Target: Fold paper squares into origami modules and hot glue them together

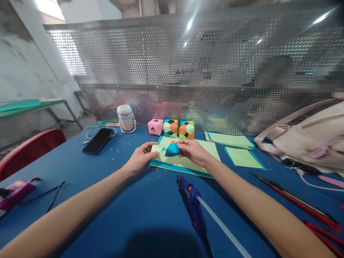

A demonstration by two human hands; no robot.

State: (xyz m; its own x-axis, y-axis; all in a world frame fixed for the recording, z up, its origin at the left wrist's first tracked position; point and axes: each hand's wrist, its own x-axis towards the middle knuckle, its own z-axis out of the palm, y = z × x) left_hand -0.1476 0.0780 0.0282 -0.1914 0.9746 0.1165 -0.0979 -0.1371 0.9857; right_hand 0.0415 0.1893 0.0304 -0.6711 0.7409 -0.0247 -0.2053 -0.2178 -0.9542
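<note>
Over the stacked paper sheets (196, 154), my left hand (142, 154) pinches a light green folded paper piece (158, 150) between thumb and fingers. My right hand (191, 148) is closed on a blue folded paper piece (172, 149) with a little orange at its edge. The two pieces meet between my hands; whether they are joined I cannot tell. Just behind stand a pink paper cube (155, 127) and two multicoloured paper cubes, one left (170, 128) and one right (186, 129). A blue glue gun (195, 204) with a clear glue stick lies in front of my hands.
A phone (98, 141) with a white cable and a bottle (126, 118) stand left. Green sheets (244, 157), scissors (292, 197) and a cream bag (314, 132) lie right. A purple power strip (16, 195) is at far left. A perforated metal screen (166, 71) bounds the back.
</note>
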